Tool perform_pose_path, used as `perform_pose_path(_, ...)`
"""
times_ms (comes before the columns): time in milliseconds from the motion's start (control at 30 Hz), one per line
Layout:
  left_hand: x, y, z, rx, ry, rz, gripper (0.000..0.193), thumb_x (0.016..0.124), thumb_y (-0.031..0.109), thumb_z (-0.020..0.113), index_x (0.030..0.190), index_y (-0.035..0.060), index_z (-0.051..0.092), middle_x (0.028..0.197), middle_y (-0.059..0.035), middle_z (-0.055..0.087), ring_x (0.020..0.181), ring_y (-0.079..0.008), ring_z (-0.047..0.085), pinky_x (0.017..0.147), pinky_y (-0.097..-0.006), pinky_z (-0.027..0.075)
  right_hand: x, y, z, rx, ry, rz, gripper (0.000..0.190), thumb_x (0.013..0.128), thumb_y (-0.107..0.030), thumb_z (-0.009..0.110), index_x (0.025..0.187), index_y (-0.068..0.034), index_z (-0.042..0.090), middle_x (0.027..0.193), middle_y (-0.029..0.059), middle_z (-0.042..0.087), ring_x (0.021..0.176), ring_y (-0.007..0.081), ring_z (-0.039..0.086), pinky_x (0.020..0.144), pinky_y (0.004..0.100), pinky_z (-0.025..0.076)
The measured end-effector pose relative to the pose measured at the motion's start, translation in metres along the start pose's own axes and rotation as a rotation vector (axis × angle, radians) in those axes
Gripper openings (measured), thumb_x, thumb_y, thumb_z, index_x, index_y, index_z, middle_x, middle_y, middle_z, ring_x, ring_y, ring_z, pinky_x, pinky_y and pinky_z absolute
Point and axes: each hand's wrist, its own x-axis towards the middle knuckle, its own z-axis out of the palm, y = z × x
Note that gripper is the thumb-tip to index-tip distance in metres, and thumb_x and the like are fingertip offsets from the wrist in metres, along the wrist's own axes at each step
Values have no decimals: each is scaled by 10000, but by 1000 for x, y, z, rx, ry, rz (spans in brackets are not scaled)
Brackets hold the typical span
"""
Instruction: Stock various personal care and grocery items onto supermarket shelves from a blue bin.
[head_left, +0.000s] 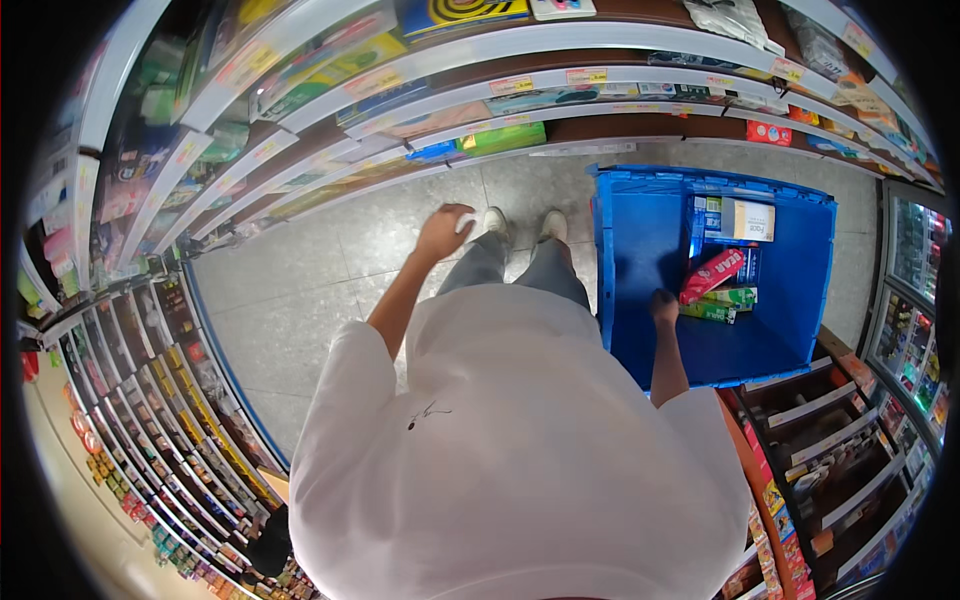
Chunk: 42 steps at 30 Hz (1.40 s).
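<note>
My left hand (444, 231) hangs over the tiled floor, above my shoes, with its fingers loosely bent and nothing visible in it. My right hand (664, 306) reaches down inside a large blue plastic crate (639, 225) standing to my right. A pink-red packet (711, 276) lies tilted right beside that hand; blur and shadow hide whether the fingers grip it. Around the packet are green cartons (709, 310), a blue box (748, 264) and a white and beige box (752, 220), all towards the crate's middle and far side.
Stocked shop shelves (517, 84) curve across the front, with low decks near the floor. Another shelf run (172, 397) stands on the left, where a person in dark clothing (271, 541) is partly seen. Glass-door coolers (907, 300) and a brown rack (832, 435) are on the right.
</note>
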Motion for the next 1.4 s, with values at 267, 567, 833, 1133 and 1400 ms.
perform_pose_path(267,96,3,-118,525,517,181,427,760,161,613,1131,21,454,1039,-167,528,966,-342,493,807,-411,411,53,-4,-46,-29,412,40,313,760,-306,561,889,-24,604,856,181,621,804,353,598,725,420,459)
perform_pose_path(567,160,-68,-158,634,174,30,558,739,409,622,1162,65,499,1076,-221,552,997,-393,518,854,-442,413,85,-3,-79,-97,691,122,361,733,-225,614,1016,-17,527,961,210,520,876,367,525,752,433,426)
perform_pose_path(833,147,-139,-178,846,379,-328,415,791,399,502,1066,96,573,1108,-141,563,1048,-354,495,906,-438,359,44,1,-58,52,643,94,295,755,-201,577,989,-21,580,919,170,510,808,301,545,699,369,462)
perform_pose_path(1133,154,-122,-156,697,662,-385,403,802,351,485,1057,47,555,1102,-172,548,1070,-345,474,917,-434,334,15,28,-19,25,581,207,280,745,-167,579,983,-20,573,941,181,519,846,310,542,751,378,443)
perform_pose_path(1400,141,-35,-130,670,507,-43,360,697,225,651,981,33,541,957,-228,550,908,-393,510,746,-442,422,-6,0,2,-62,464,185,234,723,-164,617,916,-32,599,888,173,551,833,311,550,736,377,440)
